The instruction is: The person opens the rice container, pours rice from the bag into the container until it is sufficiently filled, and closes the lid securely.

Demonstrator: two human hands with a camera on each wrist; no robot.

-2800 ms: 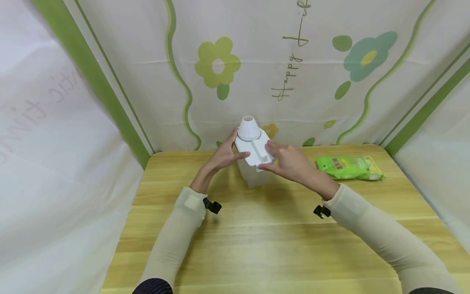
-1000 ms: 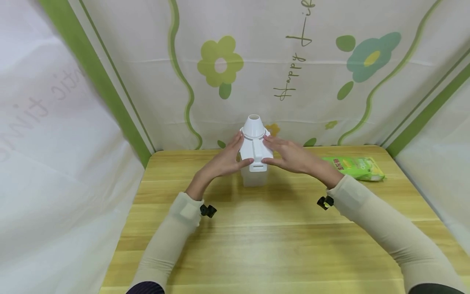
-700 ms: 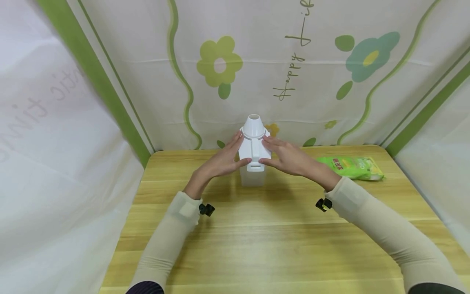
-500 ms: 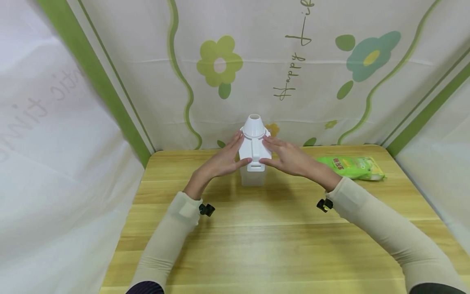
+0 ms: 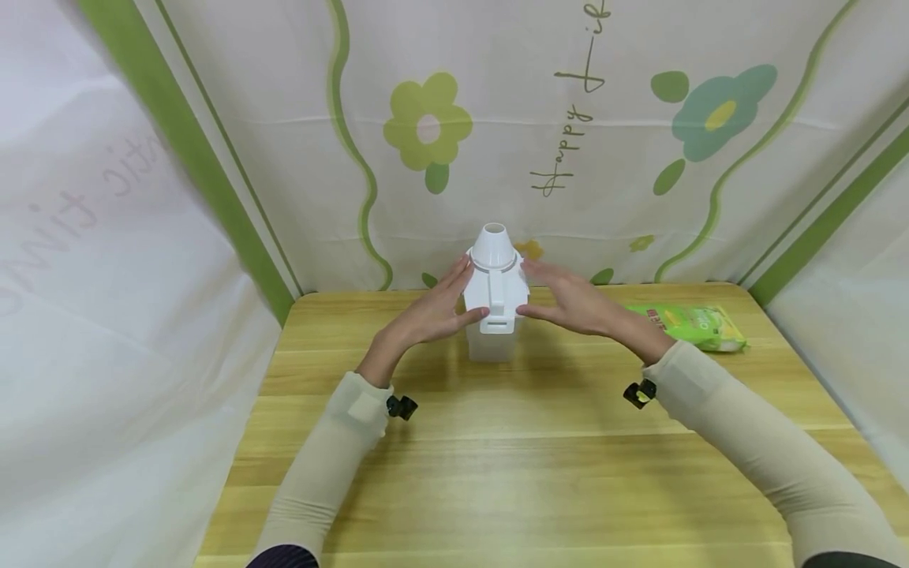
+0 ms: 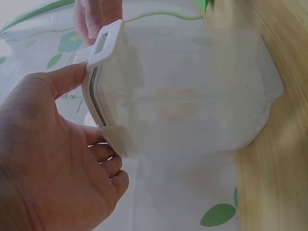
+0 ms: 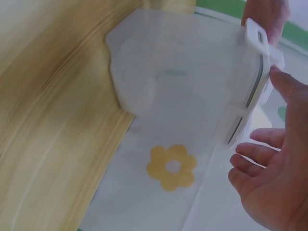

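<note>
A tall translucent storage container (image 6: 192, 86) stands upright on the wooden table. Its white lid (image 5: 479, 293) carries a cone-shaped spout (image 5: 493, 246) at the back and a raised ridge toward the front. My left hand (image 5: 433, 309) rests along the lid's left side, thumb over the front corner and the other fingers at the side clip. On the right, my right hand (image 5: 575, 304) is spread beside the lid; its thumb tip is right at the lid's edge, while the other fingers stand a little off the side, as the right wrist view shows. Neither hand wraps round the container.
A green packet (image 5: 699, 325) lies at the back right of the table (image 5: 483, 473), partly behind my right forearm. Right behind the container hangs a white curtain (image 5: 284, 158) with printed flowers; more curtain closes off both sides.
Earlier the container was turned at an angle with both hands on it; now it faces straight. Since half a second ago, the right hand has drawn slightly right, off the lid's top; the left has stayed.
</note>
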